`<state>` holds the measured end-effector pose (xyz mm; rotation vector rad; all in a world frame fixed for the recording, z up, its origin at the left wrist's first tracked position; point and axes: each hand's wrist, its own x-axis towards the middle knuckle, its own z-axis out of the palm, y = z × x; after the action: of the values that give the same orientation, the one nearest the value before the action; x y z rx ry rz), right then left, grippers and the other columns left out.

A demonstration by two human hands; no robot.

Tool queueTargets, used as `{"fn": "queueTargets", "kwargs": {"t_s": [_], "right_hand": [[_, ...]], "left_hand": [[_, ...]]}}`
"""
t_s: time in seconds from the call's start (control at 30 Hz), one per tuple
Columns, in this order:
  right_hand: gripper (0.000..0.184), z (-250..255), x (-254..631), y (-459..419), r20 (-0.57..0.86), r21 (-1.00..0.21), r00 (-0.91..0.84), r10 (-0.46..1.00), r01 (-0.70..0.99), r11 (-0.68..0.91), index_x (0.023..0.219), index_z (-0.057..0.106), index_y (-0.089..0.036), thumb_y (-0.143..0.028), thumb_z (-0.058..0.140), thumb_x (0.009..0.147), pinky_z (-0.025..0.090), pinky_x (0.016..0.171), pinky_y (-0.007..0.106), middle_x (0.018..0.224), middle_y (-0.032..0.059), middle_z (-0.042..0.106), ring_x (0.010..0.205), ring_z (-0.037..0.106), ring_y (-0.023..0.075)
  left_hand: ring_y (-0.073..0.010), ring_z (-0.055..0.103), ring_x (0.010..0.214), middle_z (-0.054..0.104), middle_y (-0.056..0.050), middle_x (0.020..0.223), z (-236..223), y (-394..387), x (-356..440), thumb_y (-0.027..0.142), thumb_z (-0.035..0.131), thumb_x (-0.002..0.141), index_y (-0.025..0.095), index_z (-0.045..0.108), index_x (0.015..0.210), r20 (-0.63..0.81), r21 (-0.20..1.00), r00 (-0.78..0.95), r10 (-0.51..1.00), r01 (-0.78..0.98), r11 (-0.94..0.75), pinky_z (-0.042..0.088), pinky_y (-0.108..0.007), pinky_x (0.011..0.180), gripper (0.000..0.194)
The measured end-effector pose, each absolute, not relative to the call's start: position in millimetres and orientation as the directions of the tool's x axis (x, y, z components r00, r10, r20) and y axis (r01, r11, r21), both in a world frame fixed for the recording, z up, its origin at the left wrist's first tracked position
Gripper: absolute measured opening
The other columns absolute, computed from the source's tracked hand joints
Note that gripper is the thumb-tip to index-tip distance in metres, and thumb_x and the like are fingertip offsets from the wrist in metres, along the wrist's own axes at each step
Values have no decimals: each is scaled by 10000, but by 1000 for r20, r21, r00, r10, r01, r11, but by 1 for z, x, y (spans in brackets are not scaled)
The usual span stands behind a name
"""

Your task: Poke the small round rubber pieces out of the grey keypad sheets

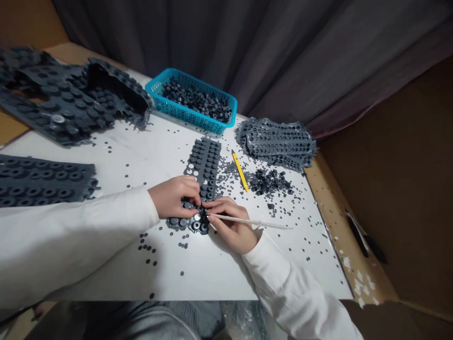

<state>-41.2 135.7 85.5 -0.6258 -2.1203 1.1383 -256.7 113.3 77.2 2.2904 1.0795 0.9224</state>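
A strip of dark grey moulded rubber parts [201, 163] in rows of round caps lies in front of me, its near end under both hands. My left hand [176, 196] rests over the strip from the left, thumb and fingers closed on its near part; whether they pinch a single cap is hidden. My right hand [233, 224] holds a thin whitish stick-like tool [262, 223] between thumb and fingers, its tip at the strip close to my left fingertips. A few caps by my left hand show white tops.
A blue basket [193, 118] full of small dark parts stands at the back. Stacked moulded sheets [279, 141] lie right, more sheets [67, 104] left. Another strip [46, 182] lies near my left sleeve. A yellow cutter-like tool [240, 171], a dark scrap pile [271, 182] and scattered discs lie about.
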Motion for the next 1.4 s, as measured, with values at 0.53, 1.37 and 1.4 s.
{"fn": "queueTargets", "kwargs": {"t_s": [0.53,1.37,1.4], "right_hand": [[65,84,-40,137,308,-856,-679,667,107,505,861,671,-199,-219,610,855,527,783,367,913,90,738,871,625,198],[131,83,-39,138,471,-508,-791,390,118,853,951,632,-203,-170,510,915,549,782,358,1043,86,700,935,542,215],[136,82,-39,138,473,-500,-792,386,120,858,958,633,-202,-173,506,918,546,784,356,1046,87,698,938,536,214]], "left_hand": [[-141,530,673,625,-26,645,78,114,-258,244,594,826,182,695,717,375,633,477,795,495,-595,437,-264,671,161],[-128,555,637,631,-19,653,80,114,-258,202,594,821,173,681,704,370,647,471,801,488,-586,446,-281,708,149],[-126,558,636,637,-19,659,79,114,-258,201,592,822,173,680,707,366,647,475,800,489,-585,446,-284,717,148]]}}
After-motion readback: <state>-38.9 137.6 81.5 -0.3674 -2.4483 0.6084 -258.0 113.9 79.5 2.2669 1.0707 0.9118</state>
